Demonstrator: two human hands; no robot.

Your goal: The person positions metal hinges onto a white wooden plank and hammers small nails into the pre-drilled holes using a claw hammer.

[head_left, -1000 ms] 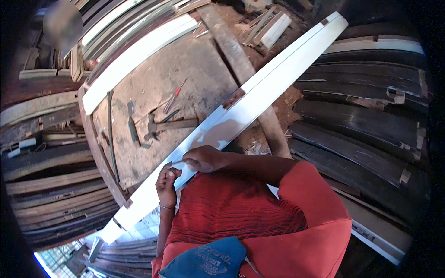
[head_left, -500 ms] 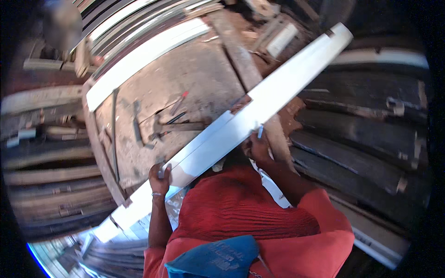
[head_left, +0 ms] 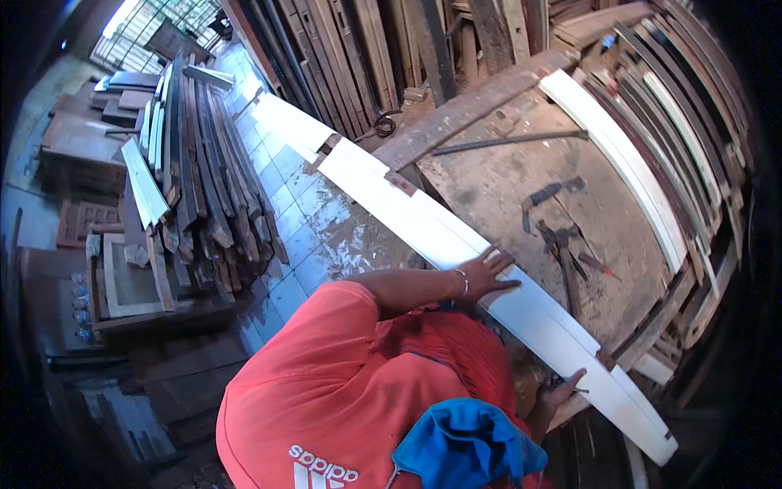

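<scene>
A long white-painted board (head_left: 432,228) with brown notches cut along its edge lies slantwise across my front, over the near side of the wooden workbench. My left hand (head_left: 487,277), a bracelet at its wrist, rests flat on the board's middle with the fingers spread. Lower down, near the board's right end, my right hand (head_left: 560,393) holds its near edge, thumb raised over it; its other fingers are partly hidden. On the worn benchtop (head_left: 481,183) beyond lie a hammer (head_left: 566,273), a dark-handled hand tool (head_left: 554,196) and a slim red-tipped tool (head_left: 601,265).
A dark metal bar (head_left: 509,144) lies along the bench's left part. Another white board (head_left: 623,167) runs down its far right side, beside stacked planks (head_left: 692,106). Long dark timbers (head_left: 204,163) are piled at left, next to a tiled floor (head_left: 285,175). Planks stand upright behind.
My view has swung left, and the board now slants down to the right instead of up. My left hand has gone from gripping its edge to lying flat on it.
</scene>
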